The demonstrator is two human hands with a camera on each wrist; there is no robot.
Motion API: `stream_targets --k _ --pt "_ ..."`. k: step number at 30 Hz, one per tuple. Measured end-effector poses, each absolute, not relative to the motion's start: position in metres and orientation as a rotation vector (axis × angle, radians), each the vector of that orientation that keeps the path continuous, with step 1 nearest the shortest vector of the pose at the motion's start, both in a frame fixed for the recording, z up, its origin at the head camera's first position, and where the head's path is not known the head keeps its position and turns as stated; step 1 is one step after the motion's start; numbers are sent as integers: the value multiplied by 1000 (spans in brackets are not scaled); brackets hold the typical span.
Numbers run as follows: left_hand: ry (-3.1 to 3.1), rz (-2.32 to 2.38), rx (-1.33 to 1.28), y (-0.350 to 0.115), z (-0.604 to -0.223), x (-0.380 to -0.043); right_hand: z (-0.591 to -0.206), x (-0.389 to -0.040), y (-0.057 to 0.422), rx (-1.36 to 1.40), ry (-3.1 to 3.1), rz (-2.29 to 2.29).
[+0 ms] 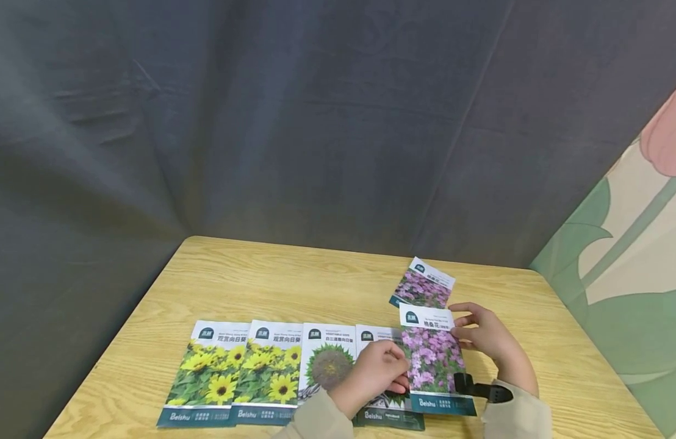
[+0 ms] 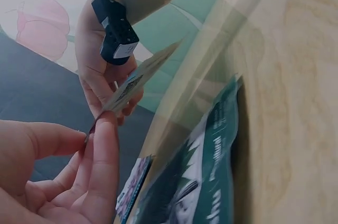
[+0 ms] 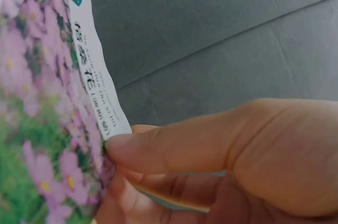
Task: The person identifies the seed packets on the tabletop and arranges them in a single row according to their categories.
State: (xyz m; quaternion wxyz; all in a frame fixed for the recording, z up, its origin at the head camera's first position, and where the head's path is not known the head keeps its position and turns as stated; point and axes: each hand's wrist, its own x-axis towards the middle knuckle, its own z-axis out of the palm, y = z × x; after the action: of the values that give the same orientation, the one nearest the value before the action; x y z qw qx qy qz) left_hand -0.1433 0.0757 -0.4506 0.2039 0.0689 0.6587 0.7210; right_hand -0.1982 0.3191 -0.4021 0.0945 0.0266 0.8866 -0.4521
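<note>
A seed packet with pink flowers (image 1: 430,356) is held up off the table between both hands. My left hand (image 1: 375,371) pinches its left edge between thumb and fingers, as the left wrist view shows from the side. On the opposite edge, near the white top, my right hand (image 1: 489,332) pinches it with the thumb (image 3: 153,152) in front. Beneath the left hand lies a dark-bottomed sunflower packet (image 1: 390,419), partly hidden by that hand and the raised packet. Just behind, a second pink-flower packet (image 1: 424,286) lies tilted on the table.
To the left, a packet with a large sunflower head (image 1: 328,360) and two yellow-flower packets (image 1: 269,372) lie in a row on the wooden table (image 1: 250,274). A dark curtain (image 1: 327,134) hangs behind, and a flower-patterned cloth (image 1: 634,280) borders the right side.
</note>
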Motion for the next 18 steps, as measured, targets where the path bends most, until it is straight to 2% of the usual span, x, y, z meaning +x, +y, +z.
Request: stream_targets --k 18 --pt "2077 1954 296 86 -468 -136 -412 -199 333 160 2559 -1299"
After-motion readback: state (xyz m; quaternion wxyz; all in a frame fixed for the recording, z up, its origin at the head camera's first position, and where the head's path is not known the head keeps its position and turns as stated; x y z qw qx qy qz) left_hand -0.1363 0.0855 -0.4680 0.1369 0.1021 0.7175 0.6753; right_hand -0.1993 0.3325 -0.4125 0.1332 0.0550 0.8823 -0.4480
